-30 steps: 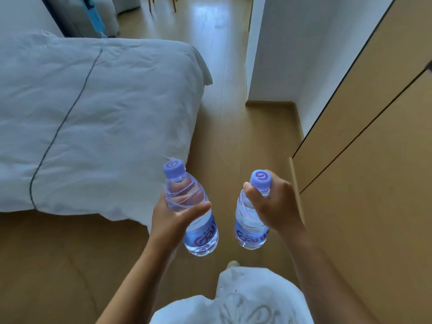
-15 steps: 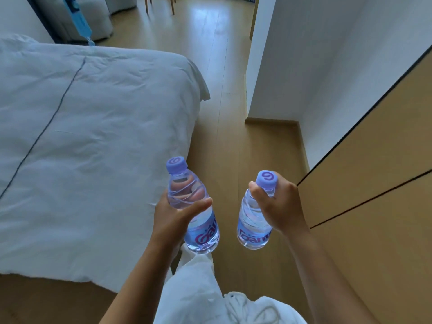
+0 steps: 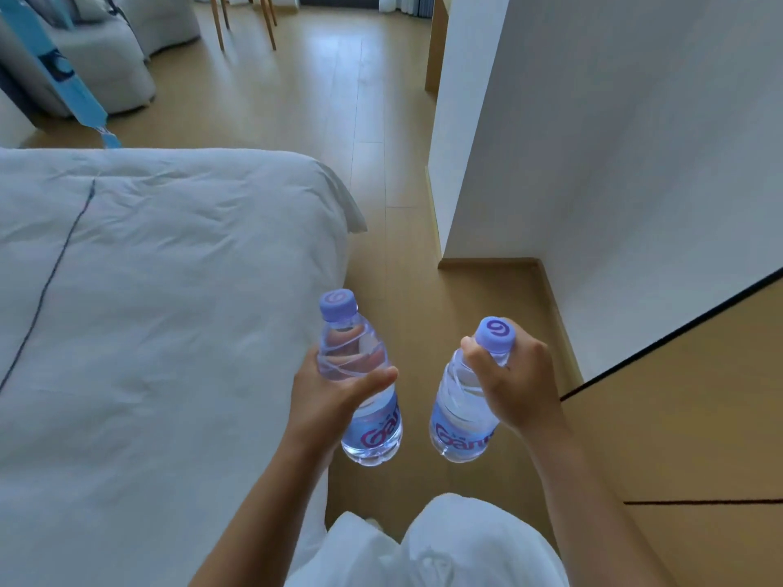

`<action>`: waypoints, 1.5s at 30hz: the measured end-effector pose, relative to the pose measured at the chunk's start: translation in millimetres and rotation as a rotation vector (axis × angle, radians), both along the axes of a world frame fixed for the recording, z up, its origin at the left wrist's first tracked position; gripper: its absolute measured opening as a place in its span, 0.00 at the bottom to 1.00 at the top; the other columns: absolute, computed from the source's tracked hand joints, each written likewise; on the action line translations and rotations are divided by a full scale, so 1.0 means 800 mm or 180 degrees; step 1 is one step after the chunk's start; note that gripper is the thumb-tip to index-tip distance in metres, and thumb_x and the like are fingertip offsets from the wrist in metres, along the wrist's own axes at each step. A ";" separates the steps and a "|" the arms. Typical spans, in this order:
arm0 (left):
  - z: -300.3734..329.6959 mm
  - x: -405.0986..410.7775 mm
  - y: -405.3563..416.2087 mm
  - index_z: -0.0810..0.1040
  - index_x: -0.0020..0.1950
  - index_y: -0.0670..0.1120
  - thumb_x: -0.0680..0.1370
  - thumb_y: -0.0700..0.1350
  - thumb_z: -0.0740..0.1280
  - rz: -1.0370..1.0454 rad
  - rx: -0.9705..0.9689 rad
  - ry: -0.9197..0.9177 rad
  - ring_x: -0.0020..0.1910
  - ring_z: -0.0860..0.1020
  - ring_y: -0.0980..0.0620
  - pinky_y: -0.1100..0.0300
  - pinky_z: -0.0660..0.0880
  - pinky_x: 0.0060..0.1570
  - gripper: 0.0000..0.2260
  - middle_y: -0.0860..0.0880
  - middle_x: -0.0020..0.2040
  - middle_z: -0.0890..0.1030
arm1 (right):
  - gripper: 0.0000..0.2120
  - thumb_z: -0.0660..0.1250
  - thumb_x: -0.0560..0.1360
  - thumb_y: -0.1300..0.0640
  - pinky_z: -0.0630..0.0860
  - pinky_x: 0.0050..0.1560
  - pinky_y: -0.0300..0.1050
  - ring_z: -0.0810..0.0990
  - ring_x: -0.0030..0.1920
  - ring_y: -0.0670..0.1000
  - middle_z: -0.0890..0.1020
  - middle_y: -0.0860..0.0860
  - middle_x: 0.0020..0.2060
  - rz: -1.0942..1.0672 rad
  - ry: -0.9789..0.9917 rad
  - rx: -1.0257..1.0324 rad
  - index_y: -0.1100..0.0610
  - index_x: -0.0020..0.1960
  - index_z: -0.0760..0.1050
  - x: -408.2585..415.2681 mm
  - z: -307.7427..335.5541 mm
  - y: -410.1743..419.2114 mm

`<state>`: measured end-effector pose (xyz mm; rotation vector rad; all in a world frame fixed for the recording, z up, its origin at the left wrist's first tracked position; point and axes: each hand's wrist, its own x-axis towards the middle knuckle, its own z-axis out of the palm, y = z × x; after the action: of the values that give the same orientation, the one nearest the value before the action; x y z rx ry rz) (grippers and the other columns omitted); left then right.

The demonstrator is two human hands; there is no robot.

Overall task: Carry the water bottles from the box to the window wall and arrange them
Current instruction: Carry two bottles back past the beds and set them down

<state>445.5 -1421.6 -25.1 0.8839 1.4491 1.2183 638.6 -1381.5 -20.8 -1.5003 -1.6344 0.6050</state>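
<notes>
Both forearms reach out ahead at waist height. The left hand [image 3: 328, 402] wraps its fingers round the middle of one clear plastic bottle [image 3: 364, 387], thumb across the front. The right hand [image 3: 519, 383] clasps the second bottle [image 3: 462, 417] at its ribbed shoulder, under the lilac cap. Both bottles hang above the wooden floor [image 3: 390, 230], beside the rumpled white bed [image 3: 169, 311].

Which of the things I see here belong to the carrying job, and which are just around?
Job: left hand holding a water bottle; right hand gripping a second bottle near its cap.

Just around: bed, armchair, wooden chair legs, cabinet doors.
</notes>
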 end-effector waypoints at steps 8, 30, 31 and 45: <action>-0.015 -0.002 0.164 0.80 0.40 0.62 0.57 0.47 0.77 -0.0032 -0.0133 0.0022 0.36 0.83 0.57 0.69 0.75 0.32 0.16 0.55 0.38 0.84 | 0.08 0.61 0.68 0.46 0.72 0.33 0.39 0.76 0.33 0.48 0.75 0.43 0.29 -0.0059 -0.0088 -0.0048 0.49 0.35 0.70 -0.005 -0.015 0.173; -0.026 0.026 0.626 0.75 0.51 0.54 0.56 0.51 0.76 0.0417 -0.0283 0.0195 0.41 0.82 0.61 0.70 0.75 0.33 0.25 0.61 0.42 0.83 | 0.10 0.61 0.68 0.45 0.71 0.31 0.42 0.75 0.29 0.48 0.74 0.46 0.26 0.0236 -0.0109 -0.0068 0.49 0.32 0.67 0.024 -0.021 0.672; -0.027 0.022 0.646 0.75 0.50 0.55 0.57 0.51 0.76 0.0382 -0.0280 0.0196 0.41 0.82 0.61 0.70 0.75 0.32 0.24 0.61 0.42 0.83 | 0.11 0.61 0.68 0.45 0.71 0.31 0.43 0.75 0.29 0.49 0.74 0.46 0.26 0.0219 -0.0106 -0.0084 0.50 0.32 0.68 0.020 -0.022 0.690; 0.005 -0.110 1.010 0.77 0.47 0.52 0.52 0.53 0.77 -0.0197 -0.0014 0.0049 0.39 0.83 0.56 0.66 0.77 0.35 0.25 0.55 0.41 0.84 | 0.11 0.60 0.67 0.41 0.67 0.32 0.34 0.74 0.30 0.44 0.73 0.43 0.26 -0.0167 -0.0068 0.0147 0.46 0.32 0.66 -0.101 0.002 1.026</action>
<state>357.4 -613.8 -21.2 0.9304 1.4260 1.1644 557.8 -560.9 -19.0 -1.5160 -1.6094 0.5208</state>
